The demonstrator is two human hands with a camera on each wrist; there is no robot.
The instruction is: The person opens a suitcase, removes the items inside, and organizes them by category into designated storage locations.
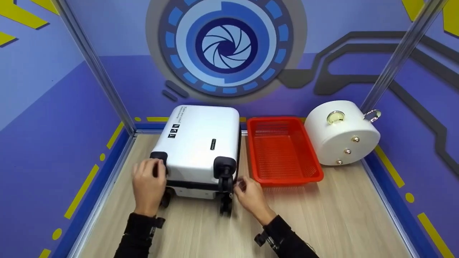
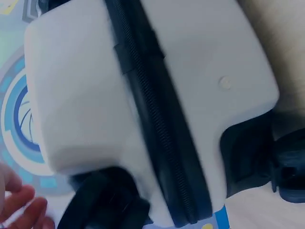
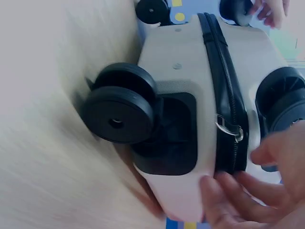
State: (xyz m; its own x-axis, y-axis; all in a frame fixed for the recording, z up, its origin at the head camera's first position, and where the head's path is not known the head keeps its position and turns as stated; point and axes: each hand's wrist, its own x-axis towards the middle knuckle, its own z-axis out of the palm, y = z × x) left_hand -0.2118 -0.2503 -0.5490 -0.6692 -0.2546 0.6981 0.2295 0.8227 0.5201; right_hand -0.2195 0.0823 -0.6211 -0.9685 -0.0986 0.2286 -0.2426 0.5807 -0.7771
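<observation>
A white hard-shell suitcase (image 1: 197, 143) lies on its side on the table, its black wheels (image 1: 226, 179) facing the front. A black zipper band (image 3: 228, 95) runs around its edge, with a metal zipper pull (image 3: 230, 130) near the right corner. My left hand (image 1: 148, 182) is beside the upper left wheel, fingers loosely bent; whether they touch it is unclear. At the right front corner, my right hand (image 1: 250, 196) has its bent fingers (image 3: 217, 200) beside the zipper band, below the pull, which hangs free of them.
To the suitcase's right stands a red plastic basket (image 1: 320, 175). Behind and right of it is a white round case (image 1: 340, 136) with gold-coloured studs and a ring handle. Blue patterned walls (image 1: 125, 86) and metal frame posts (image 1: 91, 61) enclose the wooden table (image 1: 200, 236).
</observation>
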